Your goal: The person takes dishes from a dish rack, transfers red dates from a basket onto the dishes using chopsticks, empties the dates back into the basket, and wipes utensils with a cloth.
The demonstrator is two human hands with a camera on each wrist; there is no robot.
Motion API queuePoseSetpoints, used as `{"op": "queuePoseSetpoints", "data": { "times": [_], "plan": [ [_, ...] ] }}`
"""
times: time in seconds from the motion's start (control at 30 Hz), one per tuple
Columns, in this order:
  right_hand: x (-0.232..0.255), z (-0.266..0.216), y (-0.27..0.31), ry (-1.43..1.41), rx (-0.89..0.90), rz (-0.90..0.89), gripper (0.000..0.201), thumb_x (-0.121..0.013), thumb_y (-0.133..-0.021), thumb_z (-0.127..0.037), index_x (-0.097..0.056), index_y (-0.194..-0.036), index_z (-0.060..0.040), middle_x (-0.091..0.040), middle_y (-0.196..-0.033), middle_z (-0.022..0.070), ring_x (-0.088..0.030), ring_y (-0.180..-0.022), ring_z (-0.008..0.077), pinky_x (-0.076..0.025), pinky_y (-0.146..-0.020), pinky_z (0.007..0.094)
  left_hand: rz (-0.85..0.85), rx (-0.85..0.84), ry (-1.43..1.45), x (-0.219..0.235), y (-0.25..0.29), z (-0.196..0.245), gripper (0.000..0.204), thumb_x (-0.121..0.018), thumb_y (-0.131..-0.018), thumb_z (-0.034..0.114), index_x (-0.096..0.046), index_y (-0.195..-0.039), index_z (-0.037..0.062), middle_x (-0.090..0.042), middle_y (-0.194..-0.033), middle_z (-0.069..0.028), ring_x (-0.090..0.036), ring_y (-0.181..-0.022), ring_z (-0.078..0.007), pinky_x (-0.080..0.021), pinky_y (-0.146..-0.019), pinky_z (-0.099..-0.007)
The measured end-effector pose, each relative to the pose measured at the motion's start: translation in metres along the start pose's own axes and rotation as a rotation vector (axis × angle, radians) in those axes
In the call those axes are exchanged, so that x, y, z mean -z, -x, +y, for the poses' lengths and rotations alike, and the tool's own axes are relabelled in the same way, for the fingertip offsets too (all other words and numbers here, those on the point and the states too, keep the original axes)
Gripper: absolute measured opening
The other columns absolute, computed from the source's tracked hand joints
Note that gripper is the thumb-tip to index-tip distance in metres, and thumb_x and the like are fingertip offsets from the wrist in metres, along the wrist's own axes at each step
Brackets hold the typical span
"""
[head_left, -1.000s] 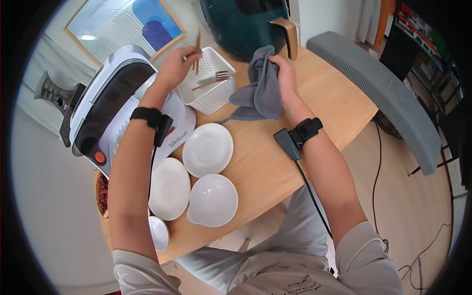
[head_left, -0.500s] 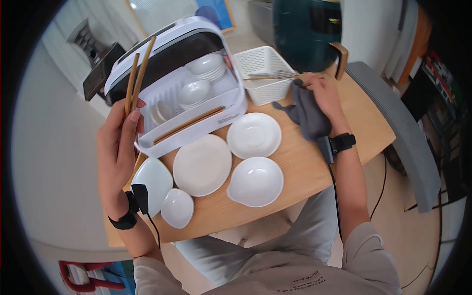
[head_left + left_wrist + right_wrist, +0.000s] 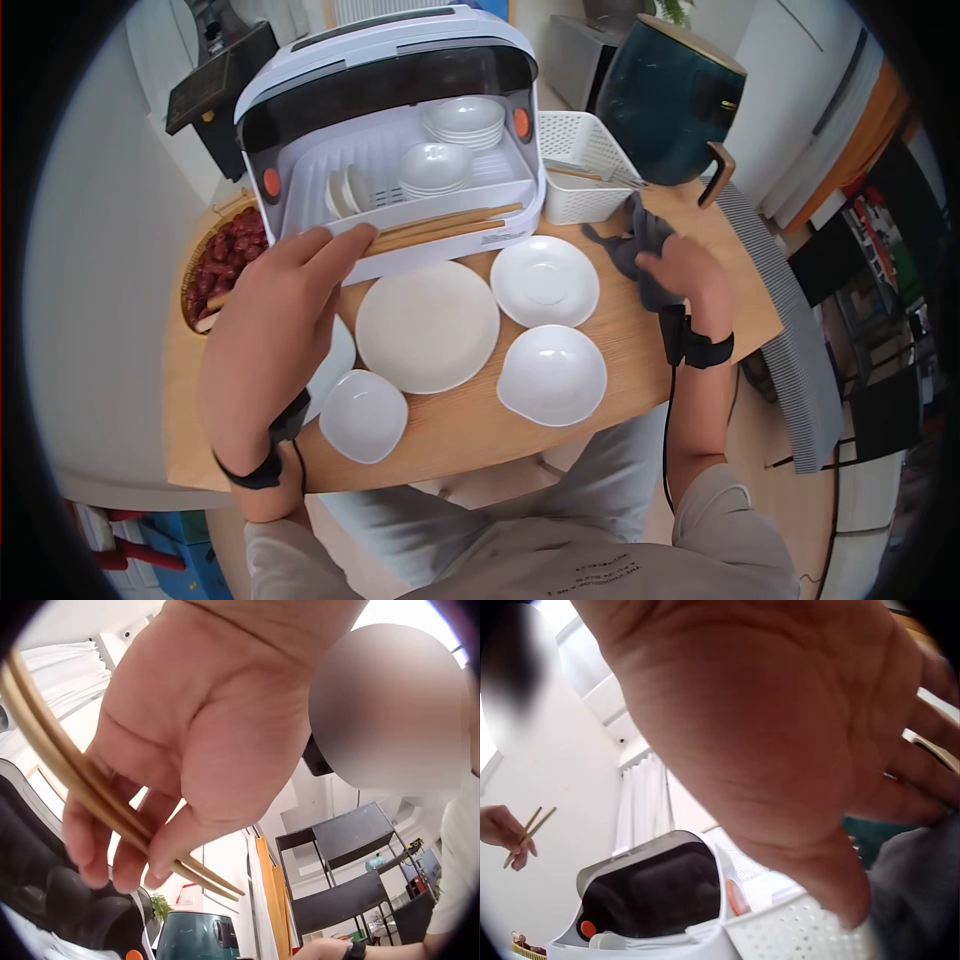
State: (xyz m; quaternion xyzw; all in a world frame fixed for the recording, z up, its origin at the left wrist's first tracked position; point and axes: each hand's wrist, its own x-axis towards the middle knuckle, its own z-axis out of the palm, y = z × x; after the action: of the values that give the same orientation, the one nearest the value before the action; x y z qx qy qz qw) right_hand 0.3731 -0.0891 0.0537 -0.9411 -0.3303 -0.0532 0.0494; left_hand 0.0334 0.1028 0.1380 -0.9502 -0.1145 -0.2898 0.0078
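Note:
My left hand [image 3: 275, 335] pinches a pair of wooden chopsticks [image 3: 97, 784] between thumb and fingertips. In the head view it reaches to the front left of a white dish rack [image 3: 330, 265] with a raised dark lid. Wooden chopsticks [image 3: 450, 228] show along the rack's front trough, where held and lying ones overlap. My right hand [image 3: 695, 280] is beside a crumpled grey cloth [image 3: 650, 245] on the table, its thumb at the cloth and its fingers stretched out in the right wrist view. Inside the rack stand stacked small white bowls [image 3: 435, 168] and small upright dishes [image 3: 348, 192].
White plates [image 3: 428, 325] and bowls [image 3: 552, 375] cover the table front. Right of the rack stands a perforated white basket [image 3: 585, 205] with forks [image 3: 600, 177] across it. A dark green air fryer [image 3: 665, 105] is behind. A wicker basket of dark red items [image 3: 228, 255] stands left.
My left hand went from above the white basket to the left with upright chopsticks, then down to the rack's front. My right hand lowered the grey cloth from the air onto the table.

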Motion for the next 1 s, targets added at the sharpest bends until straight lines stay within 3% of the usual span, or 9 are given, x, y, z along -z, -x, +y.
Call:
{"op": "queuePoseSetpoints", "data": {
  "times": [0.1,0.43,0.5,0.57,0.67,0.77,0.83,0.87,1.0],
  "plan": [
    [-0.021,0.026,0.002,0.011,0.094,-0.193,0.036,-0.065,-0.086,-0.028,-0.063,-0.098,0.0063,-0.066,-0.089,0.0257,-0.065,-0.087,0.0397,-0.051,-0.076,0.0443,-0.112,0.166,0.069,0.005,0.006,0.008,0.038,-0.058,-0.080,-0.007,-0.061,-0.116,0.0031,-0.061,-0.083,-0.0164,-0.060,-0.075,-0.0357,-0.048,-0.067,-0.0430],
    [-0.017,0.069,0.032,-0.607,0.075,0.198,0.029,-0.054,-0.092,-0.021,-0.065,-0.093,0.0061,-0.063,-0.075,0.0175,-0.061,-0.073,0.0275,-0.046,-0.069,0.0341,-0.236,0.128,0.063,-0.009,0.020,0.018,0.041,-0.056,-0.081,-0.004,-0.057,-0.122,-0.0019,-0.063,-0.095,-0.0143,-0.063,-0.086,-0.0313,-0.052,-0.071,-0.0397],
    [-0.025,0.082,0.034,-1.018,0.027,0.266,0.025,-0.058,-0.091,-0.013,-0.068,-0.097,0.0087,-0.067,-0.079,0.0047,-0.062,-0.077,0.0108,-0.049,-0.076,0.0279,-0.337,0.176,0.040,-0.015,0.023,0.015,0.052,-0.057,-0.078,-0.007,-0.055,-0.129,0.0032,-0.060,-0.103,-0.0140,-0.061,-0.092,-0.0329,-0.051,-0.074,-0.0399],
    [-0.029,0.102,0.030,-1.036,0.034,0.236,0.027,-0.054,-0.093,-0.015,-0.068,-0.102,0.0068,-0.069,-0.089,0.0053,-0.065,-0.082,0.0127,-0.051,-0.081,0.0276,-0.374,0.212,0.045,-0.018,0.025,0.014,0.053,-0.057,-0.077,-0.007,-0.055,-0.129,0.0038,-0.062,-0.102,-0.0132,-0.062,-0.092,-0.0318,-0.052,-0.075,-0.0385],
    [-0.017,0.107,0.024,-1.895,-0.071,0.281,0.037,-0.052,-0.093,-0.020,-0.060,-0.122,0.0005,-0.064,-0.119,0.0125,-0.060,-0.108,0.0244,-0.046,-0.094,0.0352,-0.246,0.047,0.023,-0.023,0.030,0.005,0.055,-0.057,-0.076,-0.008,-0.055,-0.129,0.0039,-0.063,-0.101,-0.0128,-0.062,-0.093,-0.0312,-0.052,-0.075,-0.0385],
    [0.028,0.068,0.038,-2.280,0.441,0.026,0.042,-0.042,-0.098,-0.017,-0.047,-0.134,0.0031,-0.052,-0.136,0.0184,-0.048,-0.127,0.0316,-0.037,-0.109,0.0455,-0.331,-0.050,0.069,-0.016,0.019,0.006,0.050,-0.059,-0.076,-0.004,-0.057,-0.126,0.0041,-0.064,-0.094,-0.0113,-0.063,-0.086,-0.0295,-0.052,-0.070,-0.0378],
    [0.047,0.037,0.046,-2.221,0.738,-0.106,0.046,-0.042,-0.099,-0.021,-0.042,-0.140,0.0007,-0.047,-0.141,0.0182,-0.044,-0.130,0.0333,-0.034,-0.111,0.0482,-0.247,-0.051,0.079,-0.017,0.020,0.004,0.049,-0.059,-0.076,-0.003,-0.057,-0.125,0.0043,-0.063,-0.092,-0.0106,-0.063,-0.083,-0.0291,-0.051,-0.067,-0.0376],
    [0.049,0.017,0.056,-1.702,0.482,0.485,0.047,-0.054,-0.096,-0.022,-0.046,-0.138,-0.0024,-0.055,-0.131,0.0158,-0.051,-0.123,0.0320,-0.037,-0.108,0.0469,-0.169,-0.071,0.098,-0.018,0.021,0.004,0.048,-0.059,-0.077,-0.001,-0.057,-0.124,0.0045,-0.062,-0.090,-0.0098,-0.063,-0.079,-0.0287,-0.051,-0.065,-0.0374],
    [0.088,-0.078,0.076,-0.703,1.012,0.169,0.050,-0.074,-0.081,-0.016,-0.056,-0.126,-0.0012,-0.065,-0.112,0.0128,-0.062,-0.104,0.0300,-0.048,-0.092,0.0429,-0.006,-0.087,0.088,-0.016,0.014,0.007,0.040,-0.059,-0.075,-0.002,-0.059,-0.115,0.0020,-0.058,-0.081,-0.0103,-0.061,-0.072,-0.0311,-0.048,-0.060,-0.0398]
  ]
}}
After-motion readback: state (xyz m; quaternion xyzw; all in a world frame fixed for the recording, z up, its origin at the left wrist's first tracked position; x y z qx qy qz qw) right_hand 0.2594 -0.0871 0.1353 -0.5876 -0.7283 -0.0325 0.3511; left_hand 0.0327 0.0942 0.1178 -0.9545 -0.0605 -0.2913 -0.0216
